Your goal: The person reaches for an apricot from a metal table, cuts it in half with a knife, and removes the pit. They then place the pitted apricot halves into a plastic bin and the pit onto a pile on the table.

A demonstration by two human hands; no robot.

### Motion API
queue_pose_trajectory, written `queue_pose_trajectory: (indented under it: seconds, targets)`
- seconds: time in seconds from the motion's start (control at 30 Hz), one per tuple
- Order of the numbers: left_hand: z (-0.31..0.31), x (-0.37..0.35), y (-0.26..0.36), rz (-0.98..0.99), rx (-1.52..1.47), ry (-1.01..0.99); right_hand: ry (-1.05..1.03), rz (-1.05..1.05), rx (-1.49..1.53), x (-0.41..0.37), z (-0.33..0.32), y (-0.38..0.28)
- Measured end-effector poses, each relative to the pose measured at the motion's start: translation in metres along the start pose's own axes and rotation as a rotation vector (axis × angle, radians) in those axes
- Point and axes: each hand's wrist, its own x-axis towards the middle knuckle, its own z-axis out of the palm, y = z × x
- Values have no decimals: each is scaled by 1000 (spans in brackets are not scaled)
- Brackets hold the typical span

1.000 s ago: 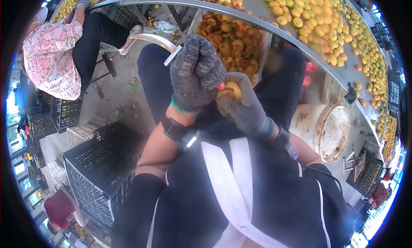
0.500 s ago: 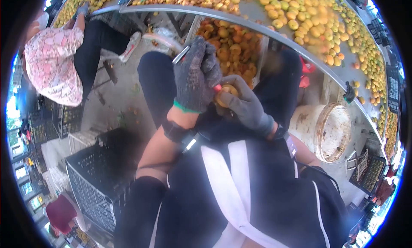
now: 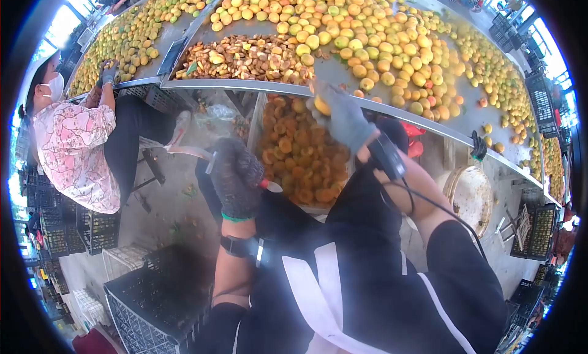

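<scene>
My left hand (image 3: 234, 176), in a dark knit glove with a green cuff, is closed around a small knife (image 3: 273, 187) with a red collar and a short rounded metal blade. A second metal end (image 3: 211, 163) sticks out at the other side of the fist. My right hand (image 3: 344, 116), in a grey glove and blurred, reaches to the metal table edge with a yellow-orange apricot (image 3: 321, 105) at its fingertips. Below it, between my knees, stands a crate full of halved apricots (image 3: 300, 152). A heap of brown apricot pits (image 3: 245, 59) lies on the table just beyond.
Whole apricots (image 3: 380, 41) cover much of the metal table (image 3: 245, 86). A black crate (image 3: 153, 293) is at my lower left, a white bucket (image 3: 471, 195) at my right. A dark glove (image 3: 478, 146) hangs at the table edge. A person (image 3: 76, 133) sits at the left, hands at fruit.
My hands have parted: the right has moved up to the table edge with fruit, the left down and leftward with the knife. The view has tilted up, showing more of the table.
</scene>
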Motion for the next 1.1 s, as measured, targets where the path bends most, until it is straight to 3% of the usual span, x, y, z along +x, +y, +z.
queue_pose_trajectory:
  seconds: [0.07,0.13,0.23,0.33,0.43,0.53,0.57,0.63,0.67,0.7,0.77,0.83,0.9,0.97,1.1]
  targets:
    - [-8,2,-9,-10,5,-22,16,-38,-94,37,2,-8]
    - [-20,5,-18,-46,-16,-56,319,-19,44,65,9,-10]
    - [-30,7,-23,-74,-19,27,250,-37,110,58,0,14]
    - [-43,13,-29,-109,-40,49,-35,234,26,14,-22,48]
    - [-45,16,-34,-168,-75,43,91,347,-87,-22,-34,83]
    - [-41,15,-38,-241,-65,7,203,191,-556,-39,-52,101]
    - [-40,14,-40,-268,-46,-6,231,181,-549,-44,-57,97]
    - [-42,13,-46,-302,-26,-50,90,188,-438,-56,-54,77]
    - [-43,13,-49,-325,32,-33,59,210,-188,-62,-47,65]
    - [-44,13,-52,-346,91,-12,74,200,-185,-65,-46,49]
    - [-43,13,-55,-365,131,-11,-169,-117,-413,-63,-55,16]
    - [-44,15,-59,-403,112,-18,-8,-372,-702,-52,-73,-18]
    - [-39,16,-61,-420,137,9,282,-415,-1123,-35,-114,-60]
    - [-37,17,-64,-431,163,40,448,-293,-1327,-11,-167,-90]
    - [-34,20,-72,-451,247,20,456,-362,-1669,21,-220,-108]
